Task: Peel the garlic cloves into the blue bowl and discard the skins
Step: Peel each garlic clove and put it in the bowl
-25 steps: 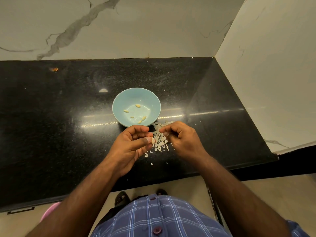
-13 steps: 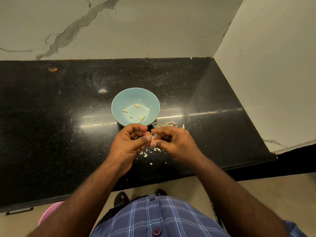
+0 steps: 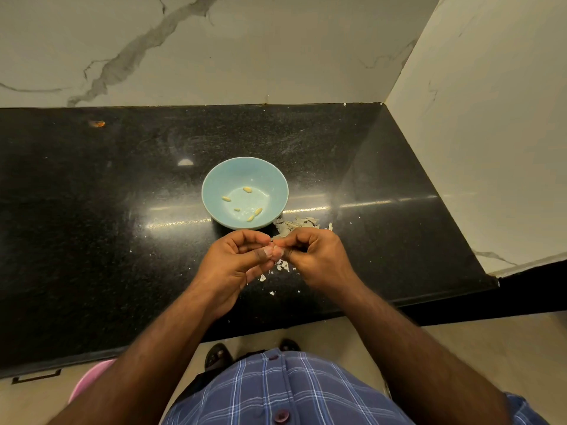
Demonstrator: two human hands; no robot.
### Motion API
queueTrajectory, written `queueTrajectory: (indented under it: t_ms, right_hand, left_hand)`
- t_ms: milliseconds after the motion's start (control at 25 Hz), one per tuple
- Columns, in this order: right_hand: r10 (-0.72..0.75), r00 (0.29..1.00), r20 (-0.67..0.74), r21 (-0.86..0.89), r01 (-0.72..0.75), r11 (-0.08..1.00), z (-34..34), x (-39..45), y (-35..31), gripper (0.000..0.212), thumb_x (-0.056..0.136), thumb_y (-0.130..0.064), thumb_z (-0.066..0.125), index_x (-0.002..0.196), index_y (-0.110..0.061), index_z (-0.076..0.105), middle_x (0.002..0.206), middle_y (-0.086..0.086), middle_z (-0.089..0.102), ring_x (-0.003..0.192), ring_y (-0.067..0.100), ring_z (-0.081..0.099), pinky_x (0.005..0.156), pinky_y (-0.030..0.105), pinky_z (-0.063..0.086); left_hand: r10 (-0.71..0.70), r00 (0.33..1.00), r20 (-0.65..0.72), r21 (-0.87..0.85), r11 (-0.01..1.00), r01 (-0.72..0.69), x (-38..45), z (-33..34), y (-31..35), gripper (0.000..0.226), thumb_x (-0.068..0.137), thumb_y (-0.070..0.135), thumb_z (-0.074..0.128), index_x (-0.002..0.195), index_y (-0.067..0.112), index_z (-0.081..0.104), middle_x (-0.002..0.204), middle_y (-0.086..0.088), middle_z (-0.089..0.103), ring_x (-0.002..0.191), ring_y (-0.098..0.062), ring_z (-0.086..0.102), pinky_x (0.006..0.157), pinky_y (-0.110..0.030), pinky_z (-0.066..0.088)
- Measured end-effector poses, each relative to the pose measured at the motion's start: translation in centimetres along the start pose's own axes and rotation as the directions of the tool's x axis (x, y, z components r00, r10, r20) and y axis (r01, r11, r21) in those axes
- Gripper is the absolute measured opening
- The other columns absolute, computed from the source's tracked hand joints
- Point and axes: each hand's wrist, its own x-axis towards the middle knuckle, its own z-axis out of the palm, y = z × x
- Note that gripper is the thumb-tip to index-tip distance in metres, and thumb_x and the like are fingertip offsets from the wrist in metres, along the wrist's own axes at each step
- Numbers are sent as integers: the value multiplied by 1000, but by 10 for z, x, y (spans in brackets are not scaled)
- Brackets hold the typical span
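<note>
Nearest: checked shirt (image 3: 285,394), both forearms reaching out over the black counter (image 3: 92,240).

Left hand (image 3: 236,262) and right hand (image 3: 313,256) meet fingertip to fingertip just above the counter's front edge. Both have fingers curled in, pinching one small pale garlic clove (image 3: 274,251) between them. Left thumb lies across it; right fingertips nip its right end. Clove mostly hidden, so can't tell how much skin is left or which way its long axis runs.

Under and just right of the hands: loose skins (image 3: 294,224) scattered on the counter, main heap touching or just beside the bowl's right side, small flakes nearer the edge.

Blue bowl (image 3: 214,179) sits straight ahead of the hands, just beyond the knuckles, slightly left of the clove. Five peeled cloves (image 3: 254,214) inside.

Judgement: still mid-peel. The drop is a short forward move; left hand is nearer the bowl's centre. Skins not yet discarded.

Beyond: marble wall (image 3: 276,50).
</note>
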Motion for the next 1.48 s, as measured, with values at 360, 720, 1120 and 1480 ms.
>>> queueTrajectory:
  t_ms: [360, 720, 1120, 1480]
  right_hand:
    - [92, 994, 63, 191, -102, 976, -5, 2, -2, 13, 93, 0, 69, 104, -2, 76, 82, 0, 76, 76, 8, 71, 71, 22, 57]
    - [82, 996, 37, 66, -84, 994, -7, 3, -3, 13, 91, -6, 72, 102, -12, 77, 89, 1, 77, 86, 14, 73, 82, 33, 62]
    - [24, 996, -82, -195, -39, 980, -22, 6, 0, 17, 91, -18, 75, 107, -21, 78, 98, -11, 76, 92, 0, 70, 89, 29, 59]
    - [-88, 992, 86, -182, 102, 978, -9, 9, -7, 33, 90, -17, 76, 121, -28, 73, 102, -10, 69, 98, 9, 65, 87, 31, 57]
  left_hand:
    - [68, 996, -59, 56, 996, -65, 0, 4, 0, 24, 77, 5, 77, 100, 7, 69, 99, -16, 76, 90, -24, 73, 72, -25, 60]
    - [34, 999, -37, 29, 999, -33, 1, 4, 1, 25, 81, -3, 73, 104, 5, 70, 95, -10, 77, 90, -21, 75, 75, -26, 62]
    - [-34, 998, -44, -46, 998, 32, 7, 2, 4, 27, 77, 5, 73, 104, 2, 73, 99, -18, 76, 93, -26, 75, 76, -26, 62]
    - [-22, 1000, 16, 9, 1000, 22, 8, 3, 7, 25, 77, 9, 75, 101, 5, 66, 90, -18, 76, 83, -23, 75, 70, -29, 61]
